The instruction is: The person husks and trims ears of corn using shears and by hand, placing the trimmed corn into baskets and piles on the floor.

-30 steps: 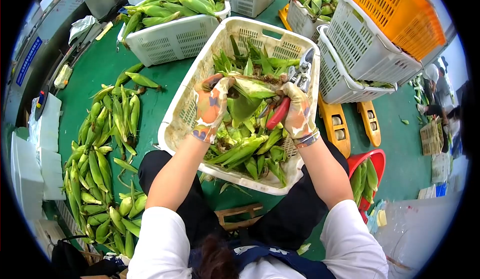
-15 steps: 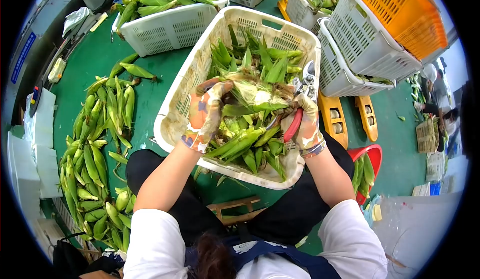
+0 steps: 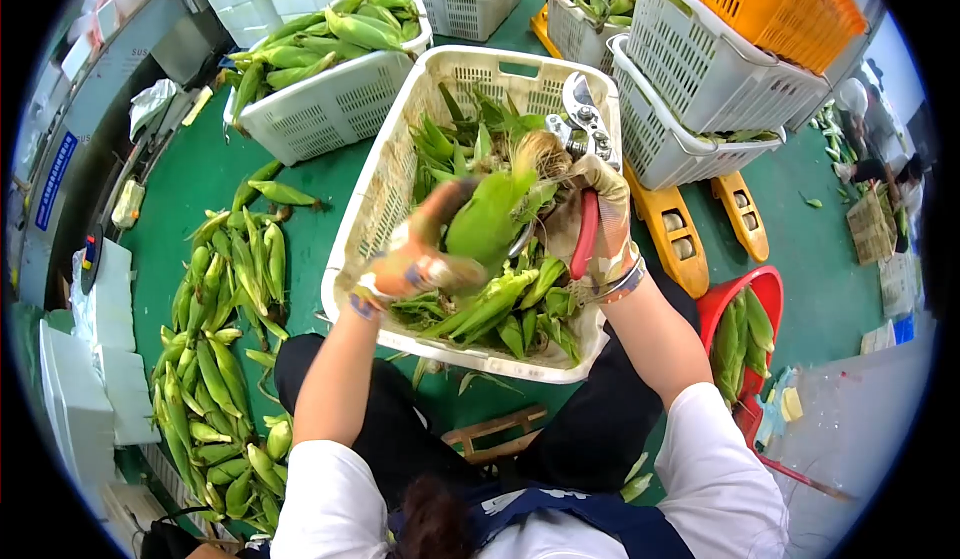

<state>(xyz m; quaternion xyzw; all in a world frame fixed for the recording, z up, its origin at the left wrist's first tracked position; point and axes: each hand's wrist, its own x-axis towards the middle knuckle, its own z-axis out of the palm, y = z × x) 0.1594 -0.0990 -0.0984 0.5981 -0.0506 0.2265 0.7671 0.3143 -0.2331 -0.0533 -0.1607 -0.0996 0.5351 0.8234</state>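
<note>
Blurry left hand (image 3: 425, 254) seems wide by leafy green corn (image 3: 487, 224); right hand (image 3: 605, 209) holds red-handled metal clippers (image 3: 592, 141); loose green leaves (image 3: 485, 311) in white plastic basket (image 3: 383, 199); unpeeled cobs (image 3: 215, 389) remain, lower left.

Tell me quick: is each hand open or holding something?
Left hand: open, blurred; whether it touches the corn cannot be told.
Right hand: closed around the red-handled shears.

Shiny metal on the shears (image 3: 592, 137), smooth red plastic on the handle (image 3: 586, 235). Matt, patterned cloth over left hand (image 3: 405, 259) and right hand (image 3: 614, 221). Leafy husk on the corn (image 3: 488, 224). Dull, stained plastic in the basket (image 3: 375, 221); bare wood in the stool (image 3: 505, 451).
</note>
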